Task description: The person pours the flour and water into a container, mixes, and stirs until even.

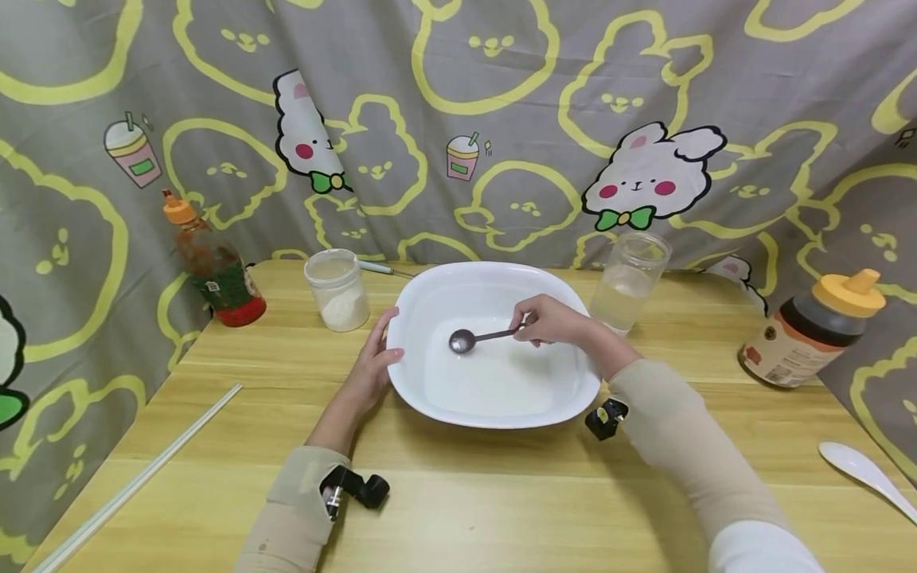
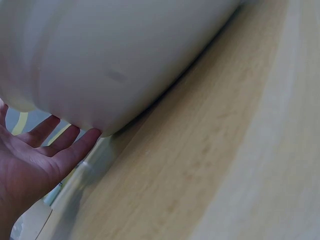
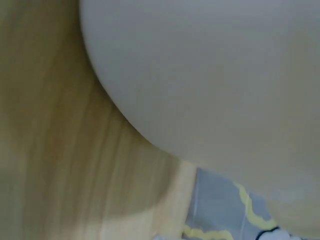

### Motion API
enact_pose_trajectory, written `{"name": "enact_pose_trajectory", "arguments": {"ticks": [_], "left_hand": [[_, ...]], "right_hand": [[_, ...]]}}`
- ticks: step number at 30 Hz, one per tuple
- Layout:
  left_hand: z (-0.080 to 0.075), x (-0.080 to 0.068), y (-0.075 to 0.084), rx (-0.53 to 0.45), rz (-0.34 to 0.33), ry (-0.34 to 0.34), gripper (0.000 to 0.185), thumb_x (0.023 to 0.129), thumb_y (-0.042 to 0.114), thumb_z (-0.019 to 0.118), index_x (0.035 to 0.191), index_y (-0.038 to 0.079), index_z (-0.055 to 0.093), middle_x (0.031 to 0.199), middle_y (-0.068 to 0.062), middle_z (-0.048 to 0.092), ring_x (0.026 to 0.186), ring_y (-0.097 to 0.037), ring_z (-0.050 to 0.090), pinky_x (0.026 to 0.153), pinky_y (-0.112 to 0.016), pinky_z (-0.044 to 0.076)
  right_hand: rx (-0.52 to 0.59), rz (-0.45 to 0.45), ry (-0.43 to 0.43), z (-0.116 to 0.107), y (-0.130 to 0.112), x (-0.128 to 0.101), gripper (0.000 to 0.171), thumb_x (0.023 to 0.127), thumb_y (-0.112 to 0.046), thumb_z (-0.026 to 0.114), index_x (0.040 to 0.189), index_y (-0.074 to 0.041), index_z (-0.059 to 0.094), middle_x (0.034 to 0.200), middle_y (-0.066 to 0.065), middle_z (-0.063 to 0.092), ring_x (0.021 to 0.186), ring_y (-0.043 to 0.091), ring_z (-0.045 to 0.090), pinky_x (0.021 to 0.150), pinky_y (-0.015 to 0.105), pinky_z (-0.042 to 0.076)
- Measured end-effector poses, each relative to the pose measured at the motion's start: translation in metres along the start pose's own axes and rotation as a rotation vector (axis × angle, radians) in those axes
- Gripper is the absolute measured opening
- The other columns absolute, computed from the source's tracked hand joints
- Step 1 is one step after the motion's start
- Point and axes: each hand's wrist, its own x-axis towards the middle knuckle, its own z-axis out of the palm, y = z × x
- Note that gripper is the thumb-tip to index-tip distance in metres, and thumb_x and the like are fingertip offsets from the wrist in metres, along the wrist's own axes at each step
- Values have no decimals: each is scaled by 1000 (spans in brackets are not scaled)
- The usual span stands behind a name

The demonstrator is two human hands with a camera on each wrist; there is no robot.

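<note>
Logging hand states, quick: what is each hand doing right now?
Left hand: open, fingers straight against the white dish's outer wall.
Right hand: pinching the metal spoon handle.

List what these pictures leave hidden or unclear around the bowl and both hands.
- Right hand: absent from right wrist view; the bowl fills it, blurred.
- Spoon: head view only.
- Left hand: fingertips hidden behind the bowl's wall, left wrist view.
- Bowl's contents: white on white, head view.

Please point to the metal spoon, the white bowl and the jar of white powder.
metal spoon (image 1: 462,341), head view, on its round scoop.
white bowl (image 1: 430,294), head view, on its left inner wall.
jar of white powder (image 1: 344,306), head view, on the powder-filled lower part.
</note>
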Motion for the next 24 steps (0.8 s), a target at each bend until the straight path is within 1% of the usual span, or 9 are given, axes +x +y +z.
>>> {"name": "enact_pose_trajectory", "arguments": {"ticks": [4,7,10,13,16,19,21,24], "left_hand": [[0,0,0,-14,16,-9,67,76,4,45,137,18,19,129,-22,27,108,-41,34,74,-41,47],[0,0,0,-8,15,-6,67,76,4,45,136,17,19,129,-22,27,107,-39,36,74,-41,46],[1,0,0,7,5,-2,67,76,5,46,136,18,19,129,-22,27,107,-38,37,74,-41,47],[1,0,0,15,-3,4,67,76,6,46,136,19,20,128,-22,28,107,-40,36,76,-44,45],[1,-1,0,10,-7,8,67,76,5,46,136,20,20,129,-22,28,110,-42,32,78,-48,42],[0,-1,1,6,-3,12,67,76,4,45,136,20,20,130,-21,27,110,-43,31,78,-48,42],[-1,-1,1,11,-5,8,66,77,4,45,136,20,20,130,-20,28,110,-42,32,77,-46,44],[-1,-1,1,20,-8,6,66,77,5,45,136,20,20,129,-21,28,109,-41,33,76,-43,45]], "right_hand": [[56,-17,-109,11,-8,0,13,77,-3,59,88,5,59,47,4,48,38,11,33,38,21,27],[52,-61,-197,18,-13,-6,11,77,-2,58,86,5,59,46,4,47,39,10,34,38,21,27],[2,-104,-268,18,-15,-16,8,77,0,56,83,4,59,46,3,46,41,11,36,41,20,28],[-60,-123,-305,8,-14,-27,6,76,2,55,81,2,59,47,3,45,43,12,39,45,20,31],[-116,-103,-311,-8,-12,-36,8,74,4,54,78,-1,59,47,2,45,43,12,41,46,20,34],[-150,-63,-273,-24,-11,-42,10,74,6,52,76,-2,59,48,2,45,43,12,41,43,21,34],[-160,-31,-225,-32,-9,-44,11,74,6,51,76,-2,58,50,2,45,44,13,41,41,22,34],[-179,13,-120,-39,-5,-44,9,76,6,50,78,1,57,52,3,44,45,13,41,42,24,35]]}}
